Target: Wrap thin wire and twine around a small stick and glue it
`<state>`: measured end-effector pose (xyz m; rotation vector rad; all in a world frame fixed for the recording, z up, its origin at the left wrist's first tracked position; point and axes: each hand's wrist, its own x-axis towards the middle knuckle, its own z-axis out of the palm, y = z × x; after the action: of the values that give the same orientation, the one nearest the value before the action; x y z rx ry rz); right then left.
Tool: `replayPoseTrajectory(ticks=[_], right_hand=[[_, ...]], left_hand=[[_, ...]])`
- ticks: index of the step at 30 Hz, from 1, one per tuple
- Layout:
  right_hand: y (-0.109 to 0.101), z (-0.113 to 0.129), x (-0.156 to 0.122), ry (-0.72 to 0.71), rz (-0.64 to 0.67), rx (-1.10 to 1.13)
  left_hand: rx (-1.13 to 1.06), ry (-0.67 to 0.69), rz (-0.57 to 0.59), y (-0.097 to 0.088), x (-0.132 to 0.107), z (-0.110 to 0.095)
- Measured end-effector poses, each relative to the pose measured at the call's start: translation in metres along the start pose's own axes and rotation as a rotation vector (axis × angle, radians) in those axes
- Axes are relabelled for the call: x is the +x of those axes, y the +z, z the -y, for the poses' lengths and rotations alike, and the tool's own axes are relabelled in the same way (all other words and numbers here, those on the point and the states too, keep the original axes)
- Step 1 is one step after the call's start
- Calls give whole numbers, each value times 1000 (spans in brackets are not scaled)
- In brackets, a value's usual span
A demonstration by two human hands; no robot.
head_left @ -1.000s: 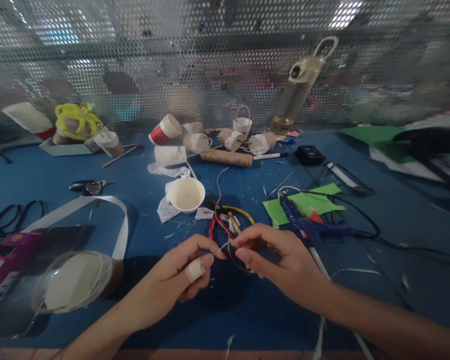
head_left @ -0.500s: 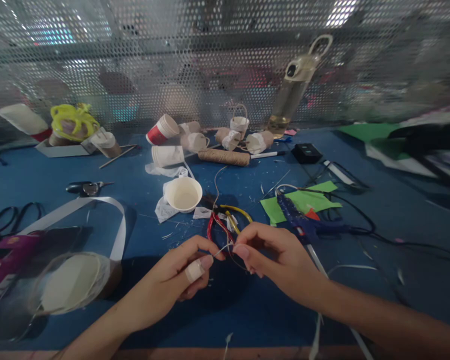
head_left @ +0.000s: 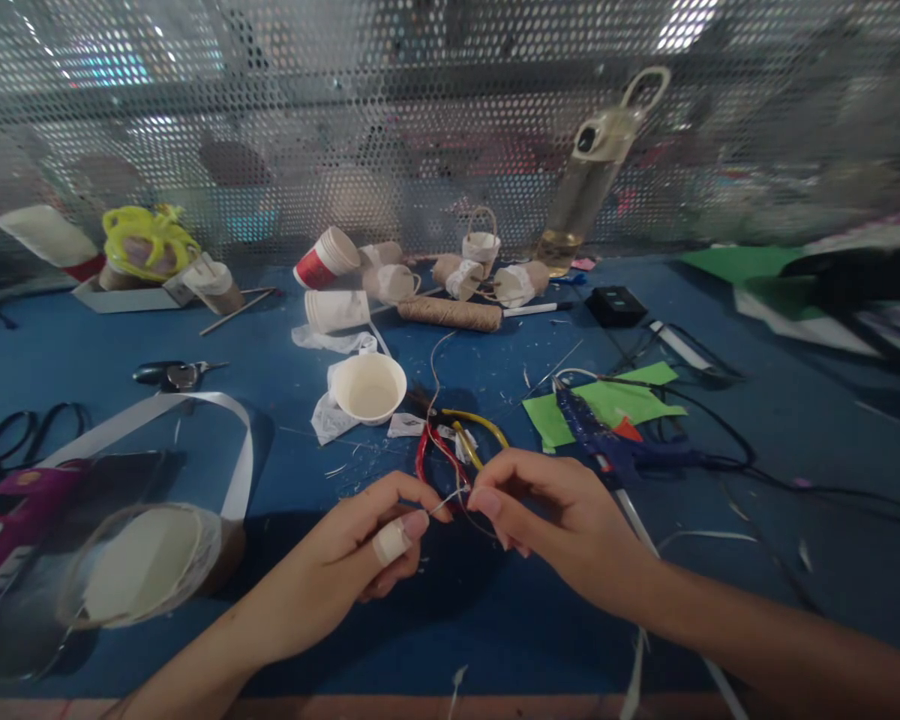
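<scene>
Between my two hands runs a short piece of thin pale wire or cord (head_left: 450, 499). My left hand (head_left: 371, 540) pinches one end between thumb and forefinger; a bandage (head_left: 391, 541) wraps its thumb. The fingertips of my right hand (head_left: 551, 505) pinch the other end. Brown twine (head_left: 433, 370) trails from the twine roll (head_left: 450, 313) down to my fingers, and a thin strand loops below my right hand. Right behind my fingertips lie pliers with red handles (head_left: 421, 455) and another tool with yellow handles (head_left: 487, 420), partly hidden. A white paper cup (head_left: 370, 388) stands left of them.
A blue glue gun (head_left: 630, 455) with its cable rests on green paper (head_left: 600, 405) at right. A magenta glue gun (head_left: 22, 520) and a round lace-edged container (head_left: 150, 565) are at left. Several cups and a bottle (head_left: 589, 185) line the perforated metal screen (head_left: 330, 120).
Both hands keep their pinch on the pale strand and stay nearly still. The whole view has shifted by a few pixels.
</scene>
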<state>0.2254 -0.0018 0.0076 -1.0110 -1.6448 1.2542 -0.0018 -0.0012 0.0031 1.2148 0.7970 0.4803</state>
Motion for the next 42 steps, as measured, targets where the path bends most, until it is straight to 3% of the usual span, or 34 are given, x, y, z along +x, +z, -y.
replayPoseTrajectory(ticks=[19, 25, 30, 42], right_hand=[[0, -4, -1, -11, 15, 11], [-4, -5, -3, -193, -68, -75], [-9, -5, 0, -405, -27, -166], [-7, -7, 2, -378, -52, -180]], left_hand=[[62, 3, 2, 0, -1, -2], [65, 3, 2, 0, 0, -2], [59, -3, 2, 0, -1, -1], [43, 14, 16, 0, -1, -1]])
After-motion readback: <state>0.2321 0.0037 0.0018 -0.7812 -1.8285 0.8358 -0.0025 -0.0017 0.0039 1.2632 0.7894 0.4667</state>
